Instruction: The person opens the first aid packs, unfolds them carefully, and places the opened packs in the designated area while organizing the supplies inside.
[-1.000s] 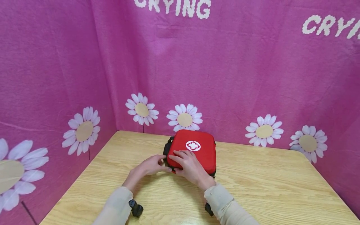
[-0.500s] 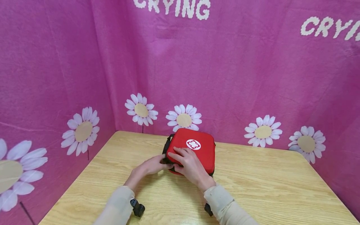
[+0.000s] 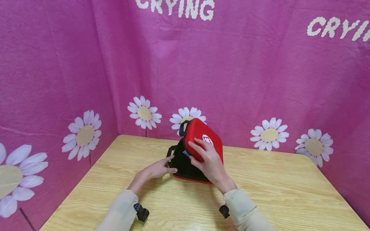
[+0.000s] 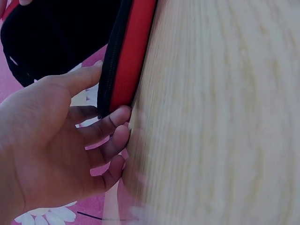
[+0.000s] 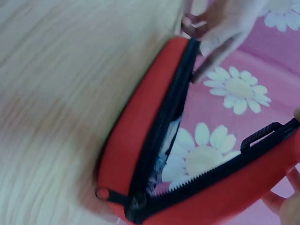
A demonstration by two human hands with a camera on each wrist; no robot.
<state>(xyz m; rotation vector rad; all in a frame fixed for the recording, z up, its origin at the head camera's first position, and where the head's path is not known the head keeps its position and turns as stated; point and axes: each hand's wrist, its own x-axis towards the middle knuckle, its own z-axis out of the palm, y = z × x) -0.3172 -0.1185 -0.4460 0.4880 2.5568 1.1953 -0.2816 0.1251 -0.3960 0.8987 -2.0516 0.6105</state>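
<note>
Head view: one red case (image 3: 217, 146) toward the back of the table (image 3: 277, 186), lid (image 3: 199, 130) raised, black-lined base (image 3: 188, 168) below. Handles (image 3: 182, 129): two, one per half. White emblem (image 3: 208, 139): one, on lid. Hands: two. Left hand (image 3: 155, 170) at base's near-left corner; right hand (image 3: 210, 162) pinches lid edge. Backdrop daisies (image 3: 269, 134): six.

Left wrist: thumb on one zipper edge (image 4: 110, 70), fingers bent at red corner, pinching it.

Right wrist: one zipper ring (image 5: 101, 193); contents blurred, uncounted.
</note>
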